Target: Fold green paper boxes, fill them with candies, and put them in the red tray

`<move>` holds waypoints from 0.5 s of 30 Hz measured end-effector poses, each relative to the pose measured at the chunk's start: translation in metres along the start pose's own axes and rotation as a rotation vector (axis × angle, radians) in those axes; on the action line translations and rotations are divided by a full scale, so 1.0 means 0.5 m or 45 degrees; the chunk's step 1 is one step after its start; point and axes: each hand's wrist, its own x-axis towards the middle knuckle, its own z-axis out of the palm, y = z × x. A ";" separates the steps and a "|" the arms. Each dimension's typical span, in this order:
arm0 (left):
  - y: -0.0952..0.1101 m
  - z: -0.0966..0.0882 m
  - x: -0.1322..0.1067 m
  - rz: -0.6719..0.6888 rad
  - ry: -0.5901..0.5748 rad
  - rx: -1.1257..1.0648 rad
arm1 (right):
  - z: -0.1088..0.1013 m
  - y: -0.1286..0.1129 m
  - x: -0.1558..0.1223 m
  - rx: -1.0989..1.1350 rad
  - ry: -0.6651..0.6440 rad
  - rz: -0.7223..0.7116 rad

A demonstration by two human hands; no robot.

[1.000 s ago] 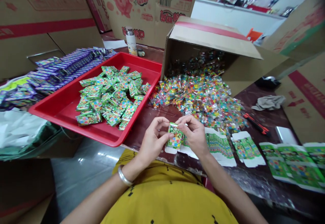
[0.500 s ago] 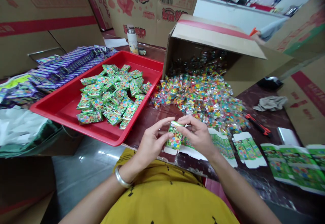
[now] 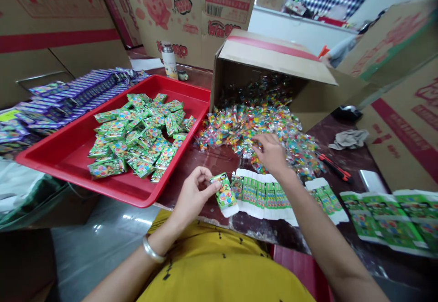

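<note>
Left hand (image 3: 191, 197): clamps thumb and fingers on the left side of a small green box (image 3: 224, 195).
Small green box: tilts in the left fingers, showing a white flap at the end nearest the person; cannot tell whether touching the counter (image 3: 219, 158).
Right hand (image 3: 272, 153): reaches over the near side of the heaped candy packets (image 3: 263, 122), with fingers bent and pointing left; cannot tell whether pinched on a packet.
Candy packets: lie around and beyond the right fingers, spilling from a cardboard box (image 3: 273, 53) tipped on its side.
Flat green cartons (image 3: 262, 195): overlap in a row just right of the left fingers and nearer the person than the right fingers, passing partly beneath the right forearm (image 3: 304, 210).
Second fan of cartons (image 3: 325, 197): rests to the right of the right fingers and closer in.
Red tray (image 3: 61, 153): stands left of the left fingers, bearing a loose heap of green boxes (image 3: 137, 133).
Purple boxes (image 3: 85, 90): line up in rows past the tray, well left of the left fingers.
Red-and-black tool (image 3: 337, 167): lies right of the right fingers, near a crumpled cloth (image 3: 349, 138).
</note>
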 end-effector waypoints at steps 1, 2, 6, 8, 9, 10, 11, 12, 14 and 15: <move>0.001 0.001 0.002 -0.033 0.008 -0.050 | 0.010 0.009 0.014 -0.072 -0.049 -0.093; 0.002 0.002 0.003 -0.073 0.014 -0.109 | 0.019 0.015 0.027 -0.116 -0.090 -0.152; 0.003 -0.002 0.003 -0.223 -0.046 -0.279 | 0.023 0.022 0.053 -0.019 0.012 -0.062; -0.002 -0.005 0.005 -0.228 -0.096 -0.286 | 0.003 0.017 0.055 0.110 0.195 0.066; -0.006 -0.004 0.007 -0.214 -0.113 -0.266 | -0.010 0.012 0.056 0.175 0.276 0.115; -0.010 -0.002 0.010 -0.194 -0.122 -0.237 | -0.024 0.004 0.055 0.232 0.331 0.144; -0.015 0.000 0.013 -0.170 -0.129 -0.205 | -0.038 -0.006 0.055 0.274 0.360 0.149; -0.020 0.004 0.016 -0.149 -0.139 -0.176 | -0.050 -0.017 0.055 0.305 0.364 0.138; -0.027 0.012 0.022 -0.100 -0.155 -0.136 | -0.069 -0.044 0.054 0.382 0.333 0.128; -0.030 0.016 0.024 -0.070 -0.160 -0.116 | -0.075 -0.058 0.052 0.462 0.307 0.148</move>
